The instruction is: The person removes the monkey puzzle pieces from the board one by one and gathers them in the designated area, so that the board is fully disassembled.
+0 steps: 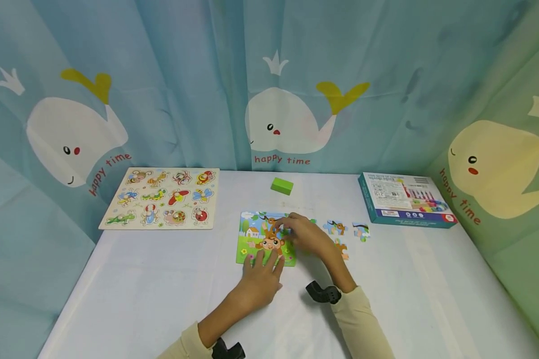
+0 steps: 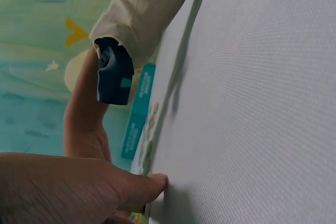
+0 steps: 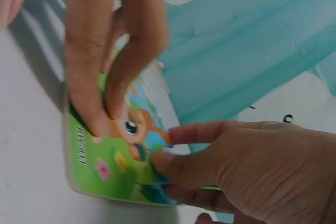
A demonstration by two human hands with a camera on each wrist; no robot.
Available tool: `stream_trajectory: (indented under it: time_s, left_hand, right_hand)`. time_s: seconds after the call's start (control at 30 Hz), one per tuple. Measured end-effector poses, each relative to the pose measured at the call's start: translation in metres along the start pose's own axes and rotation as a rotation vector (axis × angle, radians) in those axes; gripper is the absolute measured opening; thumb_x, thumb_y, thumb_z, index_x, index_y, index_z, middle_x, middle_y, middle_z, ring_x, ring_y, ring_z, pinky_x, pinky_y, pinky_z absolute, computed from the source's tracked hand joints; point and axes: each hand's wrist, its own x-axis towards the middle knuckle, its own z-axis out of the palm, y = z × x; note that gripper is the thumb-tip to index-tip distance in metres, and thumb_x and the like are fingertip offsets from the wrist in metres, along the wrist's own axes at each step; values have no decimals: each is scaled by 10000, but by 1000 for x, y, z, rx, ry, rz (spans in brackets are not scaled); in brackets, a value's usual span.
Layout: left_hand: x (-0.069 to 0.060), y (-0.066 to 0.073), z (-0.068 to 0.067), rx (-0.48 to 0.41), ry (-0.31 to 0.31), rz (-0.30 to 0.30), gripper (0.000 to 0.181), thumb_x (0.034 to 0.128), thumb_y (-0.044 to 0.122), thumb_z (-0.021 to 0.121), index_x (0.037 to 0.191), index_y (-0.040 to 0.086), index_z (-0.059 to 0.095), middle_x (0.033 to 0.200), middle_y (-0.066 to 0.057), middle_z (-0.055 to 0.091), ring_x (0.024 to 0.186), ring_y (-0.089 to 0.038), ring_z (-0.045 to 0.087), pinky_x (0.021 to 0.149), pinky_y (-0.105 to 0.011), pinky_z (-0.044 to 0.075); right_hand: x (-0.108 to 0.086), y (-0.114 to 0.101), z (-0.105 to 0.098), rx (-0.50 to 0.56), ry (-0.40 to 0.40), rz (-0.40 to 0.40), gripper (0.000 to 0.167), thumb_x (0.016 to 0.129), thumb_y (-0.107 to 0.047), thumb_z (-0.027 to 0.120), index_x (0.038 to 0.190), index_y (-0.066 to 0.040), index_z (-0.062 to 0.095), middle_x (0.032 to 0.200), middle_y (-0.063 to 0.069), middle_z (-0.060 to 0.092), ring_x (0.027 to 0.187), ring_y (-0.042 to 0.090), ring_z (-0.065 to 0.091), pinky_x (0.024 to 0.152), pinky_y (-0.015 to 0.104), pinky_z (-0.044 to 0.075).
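Observation:
A picture puzzle [image 1: 244, 253] with a cartoon monkey lies flat on the white table. My left hand [image 1: 259, 285] rests at its lower edge, fingers spread and fingertips touching the picture; in the right wrist view the left fingers [image 3: 92, 51] press down on it. Over the puzzle's right part, my right hand [image 1: 305, 234] has bent fingers. The right wrist view shows the right hand [image 3: 262, 166] pinching a green and blue puzzle piece [image 3: 156, 151] at the board between thumb and forefinger. The left wrist view mostly shows the left thumb [image 2: 142, 188] against the table.
Loose puzzle pieces [image 1: 336, 228] [image 1: 361, 231] lie right of the puzzle, one partly behind the right forearm. A green block [image 1: 282, 186] stands behind it. An insect board [image 1: 161, 199] lies at the back left, a boxed set [image 1: 406, 200] at the back right.

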Motion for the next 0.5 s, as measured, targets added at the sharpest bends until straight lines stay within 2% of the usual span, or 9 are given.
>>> stream_trajectory:
  time_s: [0.1,0.2,0.37,0.5]
  left_hand:
    - [0,0,0,4,1,-3,583,944,423,613,1435,132,493,1504,-105,412,1303,-354,421,984,-577,443]
    - [0,0,0,6,-5,-4,584,947,424,607,1440,133,489,1509,-105,409,1308,-357,420,988,-577,440]
    - [-1,0,-1,6,-8,3,593,947,425,606,1445,130,480,1511,-106,405,1311,-357,419,990,-575,441]
    - [-1,0,-2,-4,-14,4,597,946,422,610,1447,125,478,1520,-111,396,1316,-362,417,992,-578,438]
  right_hand:
    - [-1,3,-4,47,2,-37,338,875,78,640,1157,-97,697,970,80,648,862,214,616,729,323,522]
    - [-1,6,-6,87,16,-38,345,870,118,599,1137,-74,706,934,80,670,848,205,628,730,317,529]
    - [-3,8,-9,169,34,58,158,883,11,673,1029,-31,713,906,72,708,833,187,669,738,314,553]
    - [-5,9,-10,209,17,86,79,894,-59,686,968,-37,704,879,62,711,817,174,663,725,307,543]
